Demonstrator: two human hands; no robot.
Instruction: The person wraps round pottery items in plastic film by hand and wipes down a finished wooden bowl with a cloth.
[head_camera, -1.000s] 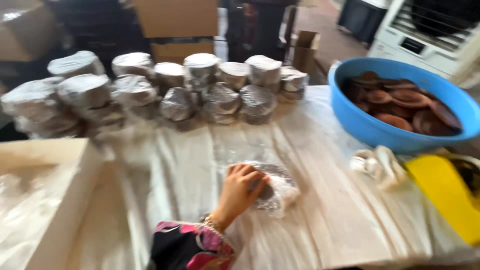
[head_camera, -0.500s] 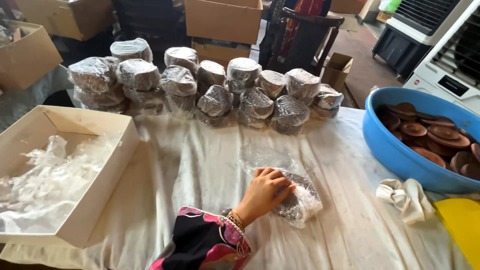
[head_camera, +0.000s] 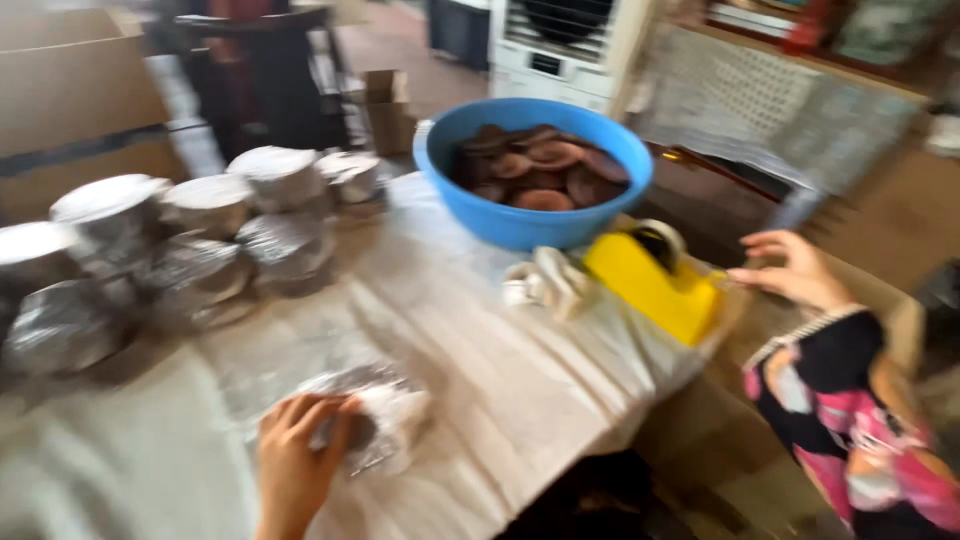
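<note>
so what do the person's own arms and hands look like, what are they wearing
Both hands are bare, with no gloves. The right hand comes out of a dark sleeve printed with pink and pale patches, and a light beaded bracelet sits at that wrist. The left hand shows no ring or band in this blurred view, and its wrist and sleeve fall outside the picture.

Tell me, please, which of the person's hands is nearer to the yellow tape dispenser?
Right. The right hand hovers just beside the yellow tape dispenser, while the left hand rests on a plastic-wrapped bundle far across the table.
</note>
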